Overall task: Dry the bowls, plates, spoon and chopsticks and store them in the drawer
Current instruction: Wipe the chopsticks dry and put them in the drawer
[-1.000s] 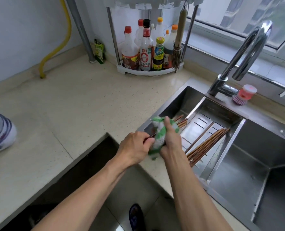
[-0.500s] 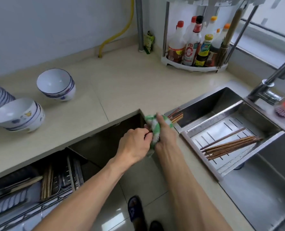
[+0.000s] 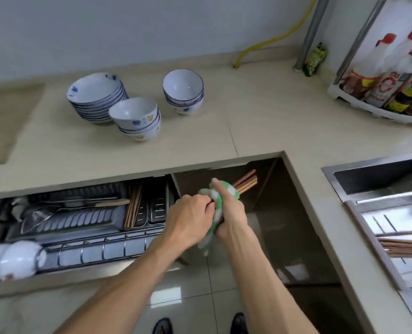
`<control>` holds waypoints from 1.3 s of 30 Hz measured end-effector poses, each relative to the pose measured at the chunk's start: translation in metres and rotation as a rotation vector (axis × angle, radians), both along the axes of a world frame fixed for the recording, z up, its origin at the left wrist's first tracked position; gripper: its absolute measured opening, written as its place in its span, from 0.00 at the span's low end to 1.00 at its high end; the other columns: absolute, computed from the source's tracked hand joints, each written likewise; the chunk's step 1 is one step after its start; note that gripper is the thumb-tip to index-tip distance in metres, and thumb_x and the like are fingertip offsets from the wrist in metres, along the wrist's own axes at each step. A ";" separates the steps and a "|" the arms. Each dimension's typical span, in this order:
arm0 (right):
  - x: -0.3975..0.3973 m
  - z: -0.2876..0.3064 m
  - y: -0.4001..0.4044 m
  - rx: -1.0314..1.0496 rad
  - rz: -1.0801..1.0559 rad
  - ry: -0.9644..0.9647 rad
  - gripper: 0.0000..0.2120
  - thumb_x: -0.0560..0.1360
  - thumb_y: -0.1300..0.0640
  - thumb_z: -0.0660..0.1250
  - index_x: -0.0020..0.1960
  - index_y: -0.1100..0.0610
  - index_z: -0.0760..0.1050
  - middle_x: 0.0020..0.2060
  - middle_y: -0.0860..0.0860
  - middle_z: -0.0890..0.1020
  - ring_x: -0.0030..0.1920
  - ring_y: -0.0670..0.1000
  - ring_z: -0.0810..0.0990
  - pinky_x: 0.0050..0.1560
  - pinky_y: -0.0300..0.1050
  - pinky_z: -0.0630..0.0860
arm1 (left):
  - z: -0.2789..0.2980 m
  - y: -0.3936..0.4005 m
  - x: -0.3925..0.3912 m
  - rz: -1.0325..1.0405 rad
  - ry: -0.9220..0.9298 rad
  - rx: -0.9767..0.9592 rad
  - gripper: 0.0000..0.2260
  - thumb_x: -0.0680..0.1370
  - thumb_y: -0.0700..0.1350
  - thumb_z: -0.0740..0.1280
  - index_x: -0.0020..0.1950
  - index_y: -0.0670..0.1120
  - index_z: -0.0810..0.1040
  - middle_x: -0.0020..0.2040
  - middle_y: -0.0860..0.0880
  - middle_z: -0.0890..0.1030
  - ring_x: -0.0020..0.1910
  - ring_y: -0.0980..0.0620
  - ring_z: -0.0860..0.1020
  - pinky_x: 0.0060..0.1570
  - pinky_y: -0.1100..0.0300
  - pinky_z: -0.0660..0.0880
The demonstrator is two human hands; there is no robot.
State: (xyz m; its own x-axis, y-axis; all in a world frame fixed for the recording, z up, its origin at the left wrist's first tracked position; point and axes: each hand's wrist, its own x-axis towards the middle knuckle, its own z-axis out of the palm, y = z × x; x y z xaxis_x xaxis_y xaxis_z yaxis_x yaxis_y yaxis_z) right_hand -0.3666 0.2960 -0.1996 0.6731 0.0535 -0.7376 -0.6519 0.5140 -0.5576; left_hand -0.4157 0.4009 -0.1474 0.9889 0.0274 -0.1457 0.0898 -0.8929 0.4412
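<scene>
Right hand (image 3: pixel 229 210): clenched round a green-and-white cloth (image 3: pixel 220 201) wrapped about a bundle of chopsticks (image 3: pixel 246 182); only the far tips of the sticks show, the rest hidden in cloth and fist.
Left hand (image 3: pixel 190 215): fingers curled against the near end of the bundle; what they grip is covered and cannot be told.
Open drawer (image 3: pixel 79 256), lower left: rack holding stored chopsticks (image 3: pixel 132 208), blurred utensils and upturned bowls (image 3: pixel 9 261) cut off at the left edge.
Counter (image 3: pixel 248 121): stack of plates (image 3: pixel 96 97), two stacks of bowls (image 3: pixel 137 119).
Sink tray (image 3: pixel 369 227), right: more chopsticks (image 3: pixel 405 247), cut off by the edge.
Bottles (image 3: pixel 388 75), far right: partly out of view.
</scene>
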 end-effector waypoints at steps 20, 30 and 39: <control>-0.049 -0.065 0.259 -0.507 0.328 0.081 0.33 0.65 0.38 0.78 0.56 0.64 0.78 0.43 0.59 0.84 0.40 0.58 0.83 0.47 0.54 0.81 | -0.067 0.360 -0.091 0.426 0.352 -0.391 0.14 0.84 0.47 0.58 0.43 0.44 0.78 0.34 0.47 0.77 0.29 0.51 0.71 0.34 0.59 0.67; -0.050 -0.108 0.240 -0.583 0.169 0.121 0.21 0.72 0.47 0.76 0.48 0.65 0.79 0.38 0.61 0.82 0.37 0.59 0.81 0.46 0.55 0.80 | -0.181 0.343 -0.060 0.626 0.400 -0.454 0.15 0.85 0.49 0.57 0.46 0.43 0.78 0.37 0.46 0.79 0.32 0.49 0.75 0.31 0.60 0.68; -0.031 -0.146 0.235 -0.560 0.119 0.030 0.18 0.73 0.49 0.76 0.45 0.65 0.80 0.35 0.59 0.83 0.35 0.57 0.82 0.42 0.50 0.80 | -0.255 0.280 0.009 0.600 0.384 -0.613 0.14 0.84 0.51 0.60 0.54 0.42 0.77 0.35 0.50 0.74 0.30 0.55 0.71 0.23 0.65 0.64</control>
